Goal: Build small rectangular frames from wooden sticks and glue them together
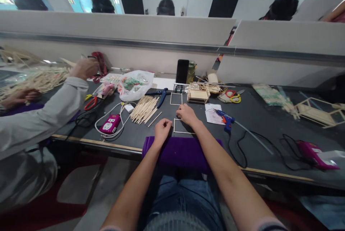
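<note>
My left hand [162, 129] rests curled into a loose fist on the dark table, at the left edge of a small square stick frame [178, 131]; what it holds, if anything, is hidden. My right hand [187, 114] lies on that same frame, fingers bent and pressing its top side. A second square stick frame [176, 98] lies just beyond. A pile of loose wooden sticks [143, 109] lies to the left of my hands. A purple cloth [178, 151] covers the table edge under my wrists.
A blue glue gun [225, 118] with black cable lies to the right, near a small stick house [198, 93], scissors [233, 96] and a standing phone [182, 71]. A pink power strip [110, 124] and blue pliers [162, 95] sit left. A co-worker's sleeve [45, 116] reaches across the far left.
</note>
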Motion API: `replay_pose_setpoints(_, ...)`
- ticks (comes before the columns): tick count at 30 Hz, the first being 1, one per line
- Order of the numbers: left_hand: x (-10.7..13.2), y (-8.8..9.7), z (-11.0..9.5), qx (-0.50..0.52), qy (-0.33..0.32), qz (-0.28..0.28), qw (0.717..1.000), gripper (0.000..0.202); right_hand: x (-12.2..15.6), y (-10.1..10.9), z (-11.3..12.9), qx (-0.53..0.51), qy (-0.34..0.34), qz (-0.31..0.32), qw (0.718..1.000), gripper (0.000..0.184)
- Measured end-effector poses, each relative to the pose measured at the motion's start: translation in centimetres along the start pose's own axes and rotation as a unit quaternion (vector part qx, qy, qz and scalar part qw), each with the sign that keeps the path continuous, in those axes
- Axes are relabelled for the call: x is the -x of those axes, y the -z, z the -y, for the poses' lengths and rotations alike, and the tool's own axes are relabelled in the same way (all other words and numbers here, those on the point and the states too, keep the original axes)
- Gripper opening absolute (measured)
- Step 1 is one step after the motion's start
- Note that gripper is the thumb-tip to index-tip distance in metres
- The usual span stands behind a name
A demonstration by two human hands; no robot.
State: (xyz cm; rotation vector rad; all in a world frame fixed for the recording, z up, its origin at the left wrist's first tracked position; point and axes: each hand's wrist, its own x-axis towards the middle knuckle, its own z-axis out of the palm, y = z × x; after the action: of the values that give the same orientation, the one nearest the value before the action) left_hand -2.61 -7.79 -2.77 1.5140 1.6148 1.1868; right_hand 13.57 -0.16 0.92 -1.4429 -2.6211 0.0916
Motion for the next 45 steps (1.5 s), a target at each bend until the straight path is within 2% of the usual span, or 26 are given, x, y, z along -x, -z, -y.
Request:
replay_pose_setpoints(3, 0.0, -0.1, 0.2, 0.011, -0.01, -0.004, 1.0, 0.023, 0.0, 0.0, 0.0, 0.02, 0.01, -0.002, 1.0, 0.019)
replay_pose_setpoints(9, -0.2, -0.1, 0.5, 0.072, 0.011, -0.032, 0.997, 0.026, 0.3, 0.3, -0.2, -0.007, -0.044, -0.063, 0.997, 0.021)
replay_pose_setpoints(15, -0.4, 0.1, 0.5, 0.132, 0.027, -0.051, 0.99, 0.027, -0.6, 0.1, -0.1, -0.025, -0.033, 0.024, 0.999, 0.012)
replay_pose_setpoints(21, -0.4, 0.2, 0.5, 0.138, 0.03, -0.046, 0.989, 0.026, -1.6, -0.6, 0.4, -0.035, -0.047, 0.044, 0.997, 0.02)
replay_pose_setpoints(26, -0.4, 0.2, 0.5, 0.138, 0.035, -0.06, 0.988, 0.027, -1.5, -0.6, -0.3, -0.067, -0.058, 0.055, 0.995, 0.015)
replay_pose_setpoints(34, -0.5, 0.2, 0.6, 0.14, 0.03, -0.07, 0.987, 0.026, -0.4, 0.8, -1.3, -0.119, -0.108, -0.033, 0.986, 0.022)
replay_pose_setpoints(39, -0.3, 0.2, 0.5, 0.107, 0.018, -0.051, 0.993, 0.026, -1.0, 0.7, -0.2, -0.092, -0.09, -0.009, 0.992, 0.02)
replay_pose_setpoints(45, -0.3, 0.2, 0.6, 0.078, 0.006, -0.044, 0.996, 0.024, -1.3, 0.5, 0.8, -0.009, -0.06, 0.022, 0.998, 0.017)
